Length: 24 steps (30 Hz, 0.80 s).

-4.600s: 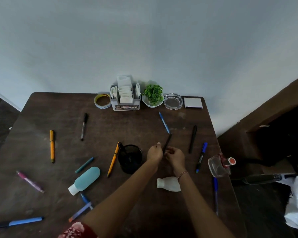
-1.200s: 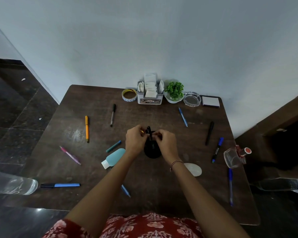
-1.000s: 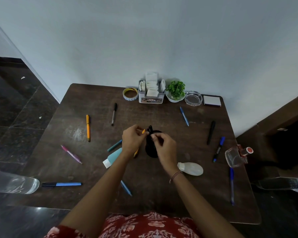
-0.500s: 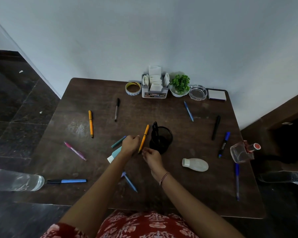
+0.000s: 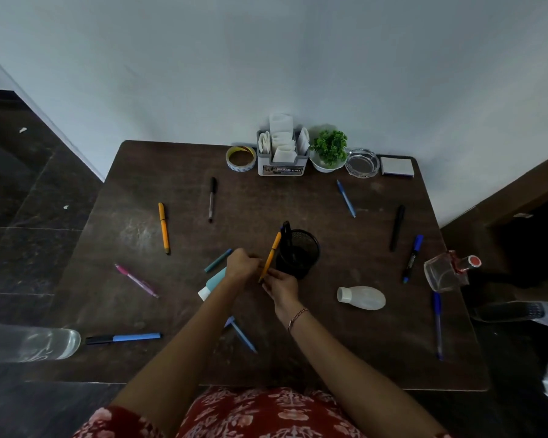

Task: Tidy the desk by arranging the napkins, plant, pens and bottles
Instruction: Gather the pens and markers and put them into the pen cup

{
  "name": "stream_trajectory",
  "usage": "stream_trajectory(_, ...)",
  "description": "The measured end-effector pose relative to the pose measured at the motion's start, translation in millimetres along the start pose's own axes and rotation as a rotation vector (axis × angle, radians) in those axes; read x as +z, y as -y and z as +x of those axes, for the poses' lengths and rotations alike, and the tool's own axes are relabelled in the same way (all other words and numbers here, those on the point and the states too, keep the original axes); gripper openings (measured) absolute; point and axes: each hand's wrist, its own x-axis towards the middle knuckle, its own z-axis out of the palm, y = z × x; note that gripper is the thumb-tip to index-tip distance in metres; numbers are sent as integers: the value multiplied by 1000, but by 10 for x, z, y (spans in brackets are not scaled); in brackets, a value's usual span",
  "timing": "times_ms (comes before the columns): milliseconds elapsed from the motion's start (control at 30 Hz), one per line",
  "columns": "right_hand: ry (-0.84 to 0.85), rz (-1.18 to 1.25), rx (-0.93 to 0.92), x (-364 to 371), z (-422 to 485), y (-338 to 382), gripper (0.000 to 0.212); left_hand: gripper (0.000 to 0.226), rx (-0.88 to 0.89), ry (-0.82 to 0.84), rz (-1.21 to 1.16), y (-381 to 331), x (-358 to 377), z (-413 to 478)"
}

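The middle of the desk (image 5: pixel 159 172) is taken up by the mesh pen cup (image 5: pixel 298 252), with the orange pen (image 5: pixel 271 254) held just left of it by the left hand (image 5: pixel 241 267) and right hand (image 5: pixel 280 287). Open wood is left between the mesh pen cup and the napkin holder (image 5: pixel 282 159).

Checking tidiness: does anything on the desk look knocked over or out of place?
Yes. The white bottle and teal bottle lie on their sides, and loose pens lie scattered over the desk outside the mesh cup.
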Motion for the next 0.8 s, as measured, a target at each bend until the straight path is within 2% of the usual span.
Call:
stream_trajectory(100, 1, -23, -12, 5, -12, 13, 23, 13, -15, 2, -28, 0, -47, 10)
stream_trajectory(267, 70, -97, -26, 5, -60, 16, 21, 18, -43, -15, -117, -22, -142, -109)
stream_trajectory(433, 182, -180, -48, -11, -198, 30, 17, 19, 40, -105, -159, -66, -262, -175)
stream_trajectory(800, 184, -376, -294, -107, -431, 361, 29, 24, 187, -278, -304, -392, -442, -354)
